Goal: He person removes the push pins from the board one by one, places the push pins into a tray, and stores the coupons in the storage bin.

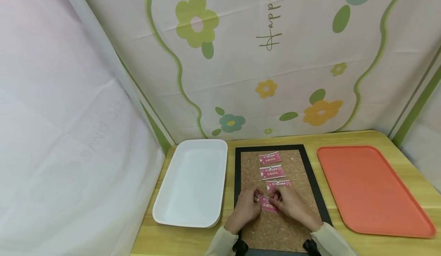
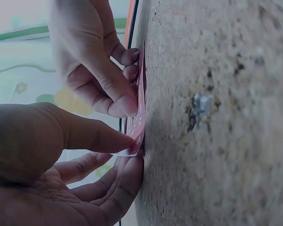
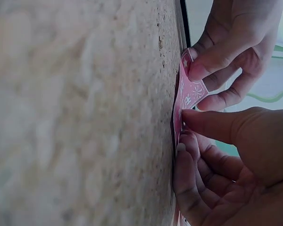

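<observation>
A pink paper coupon point(image 1: 267, 204) with white print lies over the cork board point(image 1: 251, 229), between both hands. The left hand point(image 1: 247, 206) pinches its left end between thumb and fingers; in the left wrist view this coupon point(image 2: 137, 134) bends away from the cork there. At its other end, the right hand point(image 1: 293, 204) grips it, the thumb point(image 3: 210, 125) on its printed face in the right wrist view. Just above sits a similar coupon point(image 1: 273, 185), partly covered by the right hand. Two more coupons, an upper one point(image 1: 270, 158) and a lower one point(image 1: 272, 172), lie on the board higher up.
The board has a black frame point(image 1: 311, 175) and lies on a wood-grain table point(image 1: 186, 242). To its left stands a white tray point(image 1: 193, 183), to its right an orange tray point(image 1: 375, 191). A flower-printed cloth point(image 1: 237, 57) hangs behind the table.
</observation>
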Tool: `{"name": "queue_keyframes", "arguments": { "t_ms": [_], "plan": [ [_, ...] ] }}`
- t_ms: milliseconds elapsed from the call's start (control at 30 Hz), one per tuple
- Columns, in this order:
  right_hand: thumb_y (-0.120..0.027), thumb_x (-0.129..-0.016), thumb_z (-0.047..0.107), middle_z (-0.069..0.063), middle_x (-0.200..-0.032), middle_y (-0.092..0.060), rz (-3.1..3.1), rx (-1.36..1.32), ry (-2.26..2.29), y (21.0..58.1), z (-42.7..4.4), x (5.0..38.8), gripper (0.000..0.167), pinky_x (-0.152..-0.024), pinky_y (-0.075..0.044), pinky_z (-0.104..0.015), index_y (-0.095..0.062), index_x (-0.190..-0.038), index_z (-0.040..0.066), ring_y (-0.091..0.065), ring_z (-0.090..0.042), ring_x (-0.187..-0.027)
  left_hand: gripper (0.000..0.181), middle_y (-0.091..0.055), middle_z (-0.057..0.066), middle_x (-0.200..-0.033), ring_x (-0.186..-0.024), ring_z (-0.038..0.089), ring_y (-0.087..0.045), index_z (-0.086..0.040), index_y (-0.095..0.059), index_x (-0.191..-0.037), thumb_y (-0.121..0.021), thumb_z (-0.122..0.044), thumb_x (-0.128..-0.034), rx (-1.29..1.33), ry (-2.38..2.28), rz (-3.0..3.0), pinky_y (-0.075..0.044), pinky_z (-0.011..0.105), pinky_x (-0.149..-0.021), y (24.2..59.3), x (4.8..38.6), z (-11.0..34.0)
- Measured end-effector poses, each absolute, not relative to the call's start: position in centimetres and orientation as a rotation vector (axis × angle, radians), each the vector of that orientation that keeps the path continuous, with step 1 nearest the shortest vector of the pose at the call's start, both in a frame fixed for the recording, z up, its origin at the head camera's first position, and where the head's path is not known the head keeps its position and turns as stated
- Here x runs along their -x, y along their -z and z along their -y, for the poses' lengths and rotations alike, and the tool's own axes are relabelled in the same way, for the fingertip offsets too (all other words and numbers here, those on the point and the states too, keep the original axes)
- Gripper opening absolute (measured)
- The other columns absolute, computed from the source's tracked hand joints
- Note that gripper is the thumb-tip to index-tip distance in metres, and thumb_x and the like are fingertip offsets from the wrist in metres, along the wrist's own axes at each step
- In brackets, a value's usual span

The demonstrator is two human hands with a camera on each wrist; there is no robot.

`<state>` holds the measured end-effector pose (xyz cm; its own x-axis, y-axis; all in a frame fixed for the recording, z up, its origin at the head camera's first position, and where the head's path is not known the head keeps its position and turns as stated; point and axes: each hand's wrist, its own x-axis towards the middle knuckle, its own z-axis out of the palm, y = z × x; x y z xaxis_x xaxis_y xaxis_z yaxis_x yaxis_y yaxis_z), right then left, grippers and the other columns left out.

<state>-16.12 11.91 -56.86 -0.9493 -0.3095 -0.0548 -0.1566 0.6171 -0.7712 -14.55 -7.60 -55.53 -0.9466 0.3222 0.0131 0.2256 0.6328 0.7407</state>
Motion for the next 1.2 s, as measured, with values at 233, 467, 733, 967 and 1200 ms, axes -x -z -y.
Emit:
{"name": "queue_keyframes", "arguments": {
  "t_ms": [233,467,733,967,1200],
  "plan": [
    [-0.075,-0.094,0.008,0.002,-0.073,-0.062,-2.673,0.317,1.202,56.78,-11.56,16.36,0.010,-0.052,-0.043,-0.022,-0.069,-0.088,0.012,-0.054,-0.008,-0.062,0.026,-0.069,0.005,-0.092,-0.073,-0.001,-0.052,-0.007,-0.071,-0.106,-0.063,0.010,-0.0882,-0.438,-1.170,-2.742,-0.045,0.017,-0.064,55.66,14.77,7.23],
    [-0.075,-0.094,0.006,0.002,-0.073,-0.061,-2.676,0.266,1.190,56.63,-11.38,16.38,0.012,-0.051,-0.042,-0.023,-0.068,-0.087,0.013,-0.054,-0.010,-0.061,0.027,-0.069,0.007,-0.094,-0.076,0.005,-0.056,-0.006,-0.070,-0.106,-0.064,0.012,-0.0870,-0.463,-1.179,-2.741,-0.044,0.018,-0.065,55.71,14.98,7.08],
    [-0.075,-0.094,0.007,0.002,-0.075,-0.059,-2.666,0.255,1.155,56.73,-11.20,16.11,0.013,-0.052,-0.040,-0.023,-0.065,-0.089,0.013,-0.052,-0.011,-0.063,0.027,-0.069,0.007,-0.094,-0.076,0.007,-0.057,-0.006,-0.070,-0.105,-0.064,0.013,-0.0867,-0.435,-1.203,-2.714,-0.044,0.018,-0.065,55.76,14.76,7.20],
    [-0.076,-0.092,0.005,0.002,-0.076,-0.064,-2.640,0.277,1.225,56.78,-11.24,16.15,0.011,-0.055,-0.044,-0.022,-0.069,-0.089,0.013,-0.055,-0.010,-0.066,0.026,-0.069,0.006,-0.095,-0.077,0.005,-0.056,-0.007,-0.069,-0.106,-0.064,0.012,-0.0876,-0.438,-1.199,-2.726,-0.045,0.018,-0.065,55.85,14.83,7.18],
    [-0.072,-0.092,-0.002,0.001,-0.078,-0.065,-2.588,0.263,1.288,56.65,-11.26,16.02,0.013,-0.057,-0.045,-0.022,-0.072,-0.090,0.010,-0.057,-0.012,-0.070,0.026,-0.068,0.004,-0.093,-0.075,0.000,-0.051,-0.008,-0.069,-0.107,-0.064,0.010,-0.0882,-0.416,-1.182,-2.724,-0.044,0.017,-0.065,55.87,14.68,7.25]
  ]
}}
